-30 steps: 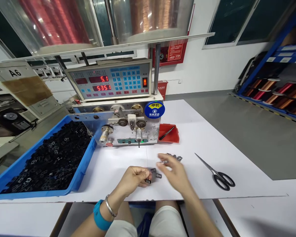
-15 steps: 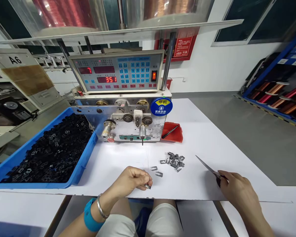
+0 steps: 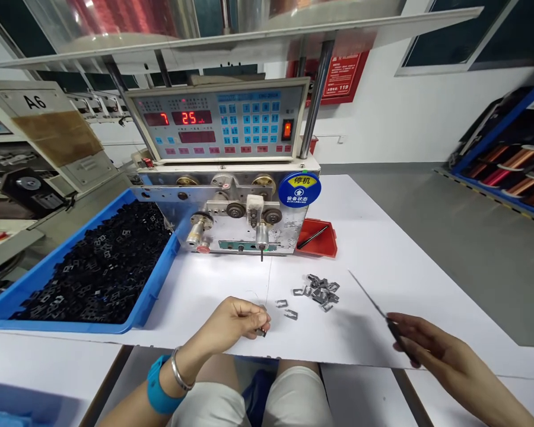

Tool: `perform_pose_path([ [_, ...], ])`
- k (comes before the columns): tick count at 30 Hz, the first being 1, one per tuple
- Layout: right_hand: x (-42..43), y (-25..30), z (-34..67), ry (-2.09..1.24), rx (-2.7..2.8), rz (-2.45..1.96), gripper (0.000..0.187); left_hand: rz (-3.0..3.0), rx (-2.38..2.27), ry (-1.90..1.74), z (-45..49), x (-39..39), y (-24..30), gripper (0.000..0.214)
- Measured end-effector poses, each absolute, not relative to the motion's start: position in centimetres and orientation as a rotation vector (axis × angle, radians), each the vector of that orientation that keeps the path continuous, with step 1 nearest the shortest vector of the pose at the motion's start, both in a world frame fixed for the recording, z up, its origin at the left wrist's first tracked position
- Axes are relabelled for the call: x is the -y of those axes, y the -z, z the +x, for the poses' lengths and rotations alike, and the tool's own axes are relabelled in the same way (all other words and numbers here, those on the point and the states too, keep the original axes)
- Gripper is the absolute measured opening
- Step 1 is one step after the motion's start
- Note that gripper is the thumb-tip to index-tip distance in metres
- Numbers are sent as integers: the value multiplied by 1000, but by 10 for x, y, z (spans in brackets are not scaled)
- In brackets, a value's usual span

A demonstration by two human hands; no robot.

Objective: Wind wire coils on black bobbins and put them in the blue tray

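Note:
My left hand [image 3: 234, 323] rests on the white table near its front edge, its fingers pinched on a small dark part [image 3: 261, 332]. My right hand [image 3: 431, 349] is at the right, closed on the handles of black scissors [image 3: 371, 303], whose blades point up and to the left. Two loose grey clips [image 3: 286, 309] lie just right of my left hand. A small heap of grey clips [image 3: 321, 292] sits between my two hands, a little farther back.
A winding machine [image 3: 231, 196] with a red digit panel stands at the middle back. A blue tray [image 3: 153, 284] of several black parts is at the left. A red tray [image 3: 327, 249] with a dark pen sits right of the machine. Copper spools fill blue shelves at far right.
My right hand left the clips beside my left hand, went right and took hold of the scissors, lifting them. My left hand stayed put. The machine's display numbers changed.

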State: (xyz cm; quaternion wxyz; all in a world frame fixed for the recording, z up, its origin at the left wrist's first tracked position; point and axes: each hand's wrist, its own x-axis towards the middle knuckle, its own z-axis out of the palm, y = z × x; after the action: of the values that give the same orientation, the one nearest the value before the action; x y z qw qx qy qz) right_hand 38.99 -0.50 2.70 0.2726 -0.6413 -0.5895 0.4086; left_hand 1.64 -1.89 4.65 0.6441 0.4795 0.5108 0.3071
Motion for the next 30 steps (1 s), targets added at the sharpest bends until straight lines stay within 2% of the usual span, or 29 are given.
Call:
perform_pose_path([
  [3, 3, -47, 354, -1407, 1781, -1340, 45, 1095, -1202, -679, 15, 14, -46, 33],
  [7, -14, -59, 307, -1538, 2032, -1068, 38, 1079, -1241, -650, 15, 10, -49, 33],
  [17, -33, -58, 275, -1540, 2204, -955, 32, 973, -1225, -644, 12, 9, -52, 36],
  [23, -31, -64, 268, -1610, 2140, -938, 38, 923, -1216, -625, 14, 8, -51, 40],
  [26, -26, -67, 266, -1540, 2131, -950, 36, 926, -1219, -634, 13, 9, -49, 40],
  [30, -16, -54, 292, -1156, 2090, -1235, 34, 847, -1315, -716, -1, 10, -43, 43],
])
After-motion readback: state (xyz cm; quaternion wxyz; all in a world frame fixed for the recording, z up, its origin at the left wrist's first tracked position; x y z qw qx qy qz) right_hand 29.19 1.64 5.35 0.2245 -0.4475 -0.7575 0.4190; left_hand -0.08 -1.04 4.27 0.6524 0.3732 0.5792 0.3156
